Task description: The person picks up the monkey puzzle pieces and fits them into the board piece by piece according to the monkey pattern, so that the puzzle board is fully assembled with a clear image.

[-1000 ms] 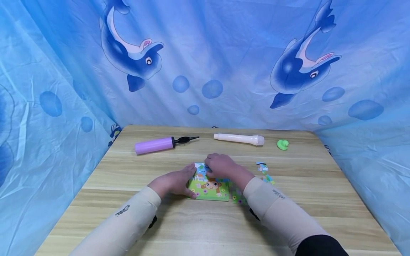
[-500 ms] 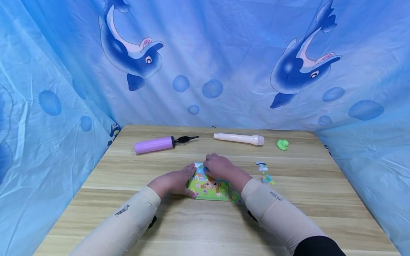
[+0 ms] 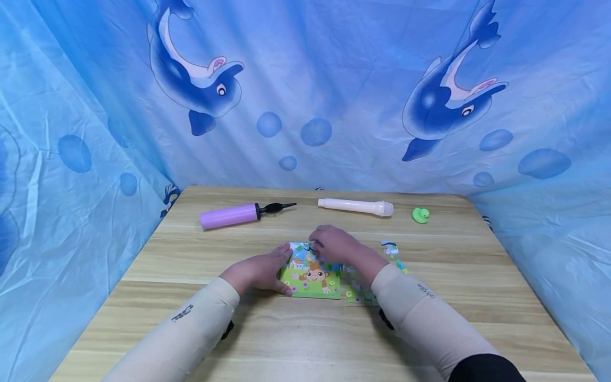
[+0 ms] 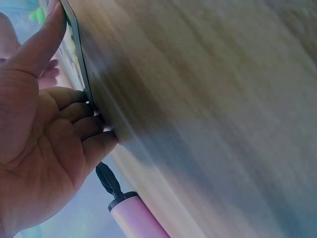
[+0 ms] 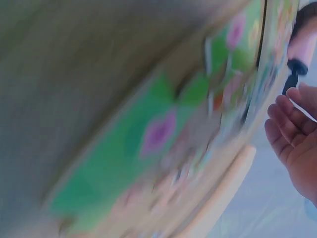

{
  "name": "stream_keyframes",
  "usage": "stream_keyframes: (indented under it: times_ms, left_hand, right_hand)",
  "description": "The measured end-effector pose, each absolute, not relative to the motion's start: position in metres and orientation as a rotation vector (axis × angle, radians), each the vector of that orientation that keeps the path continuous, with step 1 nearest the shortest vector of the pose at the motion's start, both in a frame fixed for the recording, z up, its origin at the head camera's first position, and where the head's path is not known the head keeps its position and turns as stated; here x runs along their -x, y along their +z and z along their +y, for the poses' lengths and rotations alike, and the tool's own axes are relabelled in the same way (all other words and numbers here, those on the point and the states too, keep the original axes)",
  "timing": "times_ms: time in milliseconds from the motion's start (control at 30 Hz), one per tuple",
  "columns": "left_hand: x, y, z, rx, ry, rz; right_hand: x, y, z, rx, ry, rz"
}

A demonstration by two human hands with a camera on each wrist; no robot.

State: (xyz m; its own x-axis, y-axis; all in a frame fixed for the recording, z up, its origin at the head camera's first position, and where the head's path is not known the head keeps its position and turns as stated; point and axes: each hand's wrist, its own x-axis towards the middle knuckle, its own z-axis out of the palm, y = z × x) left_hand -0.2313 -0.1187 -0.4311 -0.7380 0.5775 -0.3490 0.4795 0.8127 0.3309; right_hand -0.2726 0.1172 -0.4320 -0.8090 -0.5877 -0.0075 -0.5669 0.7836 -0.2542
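R hand (image 3: 336,246) has shifted a bit to its right vs half a sec ago, forearm w/ it, so more of the puzzle (image 3: 312,292) shows, incl. the top of the monkey's head; L hand (image 3: 264,270) & puzzle look unmoved. Puzzle lies flat mid-table, a touch nearer the person than the pump & mic. L hand is at its left side, thumb spread well apart from the fingers, thumb by the near left corner, fingers by the far left; L wrist view has the fingers against the thin dark edge. R hand is over the far part of the puzzle, fingers bent, tips pointing down-left; can't tell if they pinch a pc or touch the surface, as R wrist view is blurred. Hands are apart, w/ part of the puzzle btwn them. Loose pcs (image 3: 355,294) lie just right of the puzzle, green w/ flowers at the near end, partly hidden under the R forearm; a few more, blue/white & green, lie farther back on the right. Behind, L to R: purple pump (image 3: 230,216) w/ black nozzle, white mic (image 3: 353,206), small green duck (image 3: 420,216), all on the wood-grain table (image 3: 267,345). Both forearms in beige sleeves (image 3: 191,318), black fabric above the R one. Blue curtain (image 3: 296,69) w/ dolphins & bubbles at the back & sides
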Motion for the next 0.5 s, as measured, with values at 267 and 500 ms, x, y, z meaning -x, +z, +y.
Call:
stream_keyframes:
  times_ms: [267,500]
  left_hand:
    - [0.231,-0.43,-0.116,-0.748,0.307,2.546]
    - [0.232,-0.432,-0.116,-0.744,0.295,2.548]
  right_hand:
    - [0.28,-0.415,0.18,0.793,-0.364,2.953]
    - [0.282,-0.412,0.235,0.681,-0.269,2.963]
